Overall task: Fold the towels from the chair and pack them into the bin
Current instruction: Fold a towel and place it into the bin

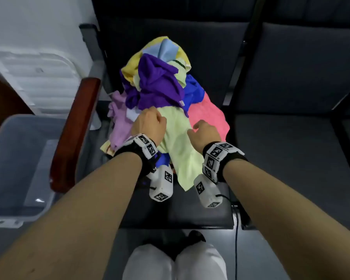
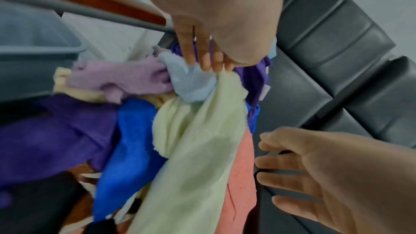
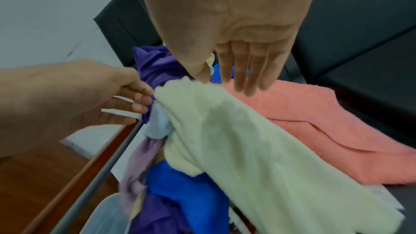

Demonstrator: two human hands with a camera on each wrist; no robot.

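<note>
A dark padded chair seat lies under both hands, part of a row of dark seats that runs on to the right of the right hand, with the seat backs beyond the fingertips. A white wall stands beyond and to the left of the left hand, and a reddish wooden armrest runs just left of the left wrist.

Left of that armrest, well apart from both hands, stands a clear plastic bin; no towel shows inside it.

The towels are heaped on the seat ahead of and under the hands: a purple towel on top, a yellow one and a light blue one beyond it, a lilac towel left of the left hand, a pink towel beneath and past the right hand.

The pale green towel lies between the hands, its long axis running from the heap back toward the person, its near end draped at the wrists. The left hand pinches its far end with curled fingers. The right hand hovers at its right edge, fingers straight and loose, grasping nothing.
</note>
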